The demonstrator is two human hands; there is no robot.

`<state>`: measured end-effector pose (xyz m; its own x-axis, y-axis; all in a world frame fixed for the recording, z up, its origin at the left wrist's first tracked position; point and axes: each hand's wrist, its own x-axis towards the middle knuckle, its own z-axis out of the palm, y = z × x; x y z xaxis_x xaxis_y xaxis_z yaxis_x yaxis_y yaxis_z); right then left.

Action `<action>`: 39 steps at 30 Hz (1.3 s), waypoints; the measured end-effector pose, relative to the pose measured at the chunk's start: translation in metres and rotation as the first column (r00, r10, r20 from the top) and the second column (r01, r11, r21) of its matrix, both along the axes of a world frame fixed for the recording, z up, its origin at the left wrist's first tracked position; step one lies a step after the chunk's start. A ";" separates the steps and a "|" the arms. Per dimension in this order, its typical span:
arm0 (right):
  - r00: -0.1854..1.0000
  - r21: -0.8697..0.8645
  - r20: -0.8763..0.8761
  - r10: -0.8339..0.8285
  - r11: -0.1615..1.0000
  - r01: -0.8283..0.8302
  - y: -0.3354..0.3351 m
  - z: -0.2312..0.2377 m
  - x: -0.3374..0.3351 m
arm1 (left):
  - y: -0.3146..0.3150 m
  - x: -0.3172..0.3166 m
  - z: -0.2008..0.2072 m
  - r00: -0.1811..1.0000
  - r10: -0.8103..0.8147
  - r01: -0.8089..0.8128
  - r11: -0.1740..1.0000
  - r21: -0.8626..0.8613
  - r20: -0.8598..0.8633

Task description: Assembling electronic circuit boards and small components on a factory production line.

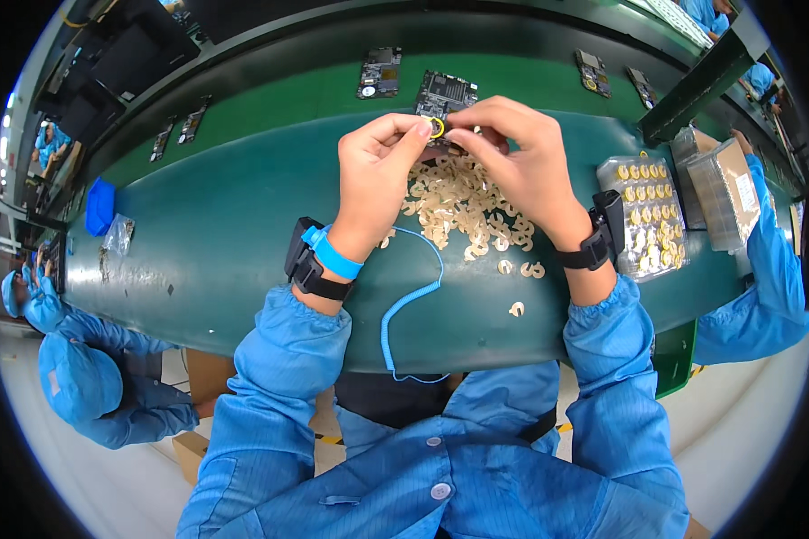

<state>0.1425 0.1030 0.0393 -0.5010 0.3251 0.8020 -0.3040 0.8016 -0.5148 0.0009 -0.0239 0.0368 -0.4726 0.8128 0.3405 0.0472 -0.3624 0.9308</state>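
Left hand (377, 171) pinches ring (440, 129); right hand (517, 153) close beside, grip unclear. Board (447, 91) reaches beyond both. Likely best: light, even fingertip pressure.

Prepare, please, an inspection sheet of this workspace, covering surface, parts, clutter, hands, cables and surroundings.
Surface: green table, scattered with pieces.
Job's things: yellow ring-shaped part before a dark circuit board; cream C-shaped pieces heaped below.
Clutter: blue bin and clear bag, far left.
Hands: left hand pinches the yellow part; right hand has fingertips beside it, contact unclear.
Cables: light-blue coiled cord between the forearms.
Surroundings: co-worker at left; another co-worker's sleeve at right.
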 end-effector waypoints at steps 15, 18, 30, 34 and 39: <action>0.987 -0.404 0.156 0.030 0.914 0.036 -0.001 -0.004 -0.001 | 0.000 0.002 -0.004 0.995 -0.102 0.101 0.993 -0.052 -0.010; 0.982 -0.498 0.147 0.117 0.867 -0.029 -0.003 0.002 0.004 | 0.001 -0.001 -0.002 0.990 -0.121 0.126 0.990 -0.069 0.074; 0.949 -0.377 0.287 0.130 0.926 -0.012 -0.004 0.006 0.003 | 0.000 -0.013 0.009 0.927 -0.260 0.292 0.953 -0.084 0.270; 0.953 -0.360 0.279 0.122 0.933 -0.014 -0.004 0.004 0.002 | 0.000 -0.013 0.006 0.931 -0.254 0.286 0.954 -0.090 0.261; 0.949 -0.375 0.289 0.125 0.927 -0.008 -0.005 0.003 0.002 | 0.000 -0.011 0.006 0.936 -0.249 0.282 0.954 -0.104 0.249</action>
